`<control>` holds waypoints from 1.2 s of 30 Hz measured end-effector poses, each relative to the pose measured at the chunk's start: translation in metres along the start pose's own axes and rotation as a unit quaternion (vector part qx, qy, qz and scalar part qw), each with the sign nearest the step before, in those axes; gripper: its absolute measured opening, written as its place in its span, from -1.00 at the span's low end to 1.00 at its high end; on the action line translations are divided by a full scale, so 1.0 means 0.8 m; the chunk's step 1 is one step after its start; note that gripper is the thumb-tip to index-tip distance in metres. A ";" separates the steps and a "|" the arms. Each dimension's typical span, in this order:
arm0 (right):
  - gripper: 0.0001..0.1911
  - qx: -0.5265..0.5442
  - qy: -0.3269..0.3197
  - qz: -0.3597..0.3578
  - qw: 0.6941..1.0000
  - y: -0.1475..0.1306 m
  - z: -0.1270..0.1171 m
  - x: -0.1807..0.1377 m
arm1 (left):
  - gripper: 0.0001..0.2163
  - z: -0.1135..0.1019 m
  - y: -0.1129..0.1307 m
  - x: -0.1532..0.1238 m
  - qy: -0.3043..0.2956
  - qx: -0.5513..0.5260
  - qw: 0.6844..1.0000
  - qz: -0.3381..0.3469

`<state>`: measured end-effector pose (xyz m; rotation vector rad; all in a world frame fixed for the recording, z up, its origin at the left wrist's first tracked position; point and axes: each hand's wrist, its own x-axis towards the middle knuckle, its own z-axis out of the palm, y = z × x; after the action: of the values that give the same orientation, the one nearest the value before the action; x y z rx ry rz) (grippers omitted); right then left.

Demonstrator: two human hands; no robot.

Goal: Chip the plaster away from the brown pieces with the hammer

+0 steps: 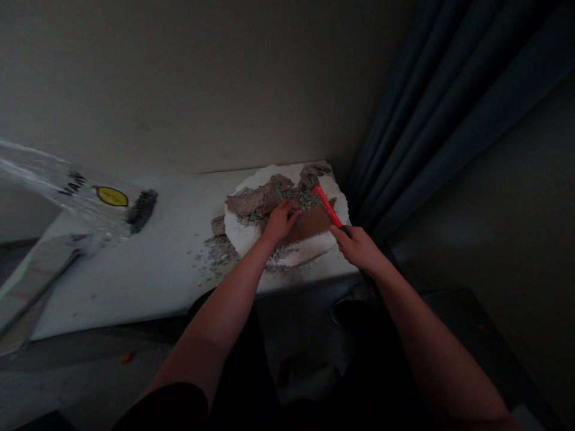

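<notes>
Bearing the lot: table. On it, ragged white slab. On slab: brown board, front right; big rough chunk, rear left. Hammer over slab's right side, clenched in right grip. Left grip mid-slab, fingers curled; can't tell if pinching. Crumbs around slab's middle. Reckon part done: some crushed small, big chunk remains.

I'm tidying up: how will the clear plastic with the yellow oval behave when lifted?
The clear plastic is probably floppy, since it looks thin and creased. Its right end may sag, as dark material is bunched there.
</notes>
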<state>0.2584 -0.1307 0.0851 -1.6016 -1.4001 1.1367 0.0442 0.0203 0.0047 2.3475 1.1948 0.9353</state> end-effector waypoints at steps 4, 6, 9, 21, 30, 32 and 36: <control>-0.52 0.016 -0.006 -0.003 1.000 -0.007 -0.002 -0.009 | -0.89 0.001 0.003 0.000 -0.007 0.008 1.000 -0.008; -0.51 0.023 -0.010 0.004 1.000 -0.009 0.000 -0.011 | -0.89 0.001 0.004 0.000 -0.011 0.012 1.000 -0.008; -0.53 -0.011 -0.019 0.014 1.000 -0.009 0.006 -0.010 | -0.88 0.003 0.005 -0.001 -0.016 0.023 0.999 -0.015; -0.57 -0.083 -0.026 0.020 0.996 -0.011 0.018 -0.015 | -0.84 0.007 0.001 -0.001 -0.018 0.034 0.999 -0.039; -0.57 -0.046 -0.018 0.030 0.998 -0.003 0.020 -0.012 | -0.86 0.008 0.000 -0.001 -0.017 0.033 0.999 -0.035; -0.56 -0.042 -0.014 0.022 0.999 -0.003 0.019 -0.012 | -0.87 0.008 0.000 -0.002 -0.021 0.027 0.999 -0.028; -0.57 -0.042 -0.006 0.024 0.999 -0.006 0.019 -0.012 | -0.88 0.008 0.001 -0.001 -0.024 0.026 0.999 -0.028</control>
<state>0.2420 -0.1398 0.0855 -1.6977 -1.4428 1.1296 0.0485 0.0193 0.0000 2.3497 1.2737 0.8356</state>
